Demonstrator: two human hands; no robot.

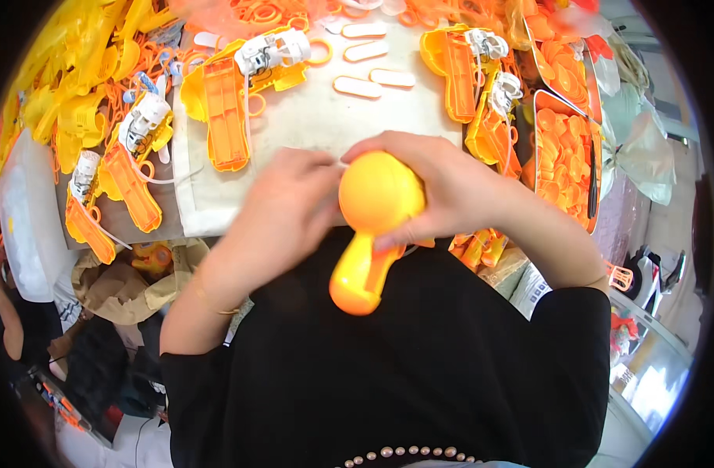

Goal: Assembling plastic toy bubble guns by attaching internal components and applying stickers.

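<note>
My right hand (442, 175) is wrapped round a yellow plastic toy gun (380, 191) with a round dome and a handle, tilted down over my lap at the table's near edge. Beside the dome is my left hand (294, 199), its fingers curled and smeared by motion; whether they hold anything is hidden. Beyond my hands lies an opened toy gun half (228, 117) with an orange handle inside, a white mechanism and a thin pale tube. Similar opened halves lie at the left (131, 175) and right (450, 74).
Several orange-and-white oval pieces (357, 86) lie on the pale table cover (310, 129). Yellow parts (76, 86) are heaped at the far left. Bins at the right hold orange round pieces (559, 152). A brown paper bag (127, 292) stands below the table's left edge.
</note>
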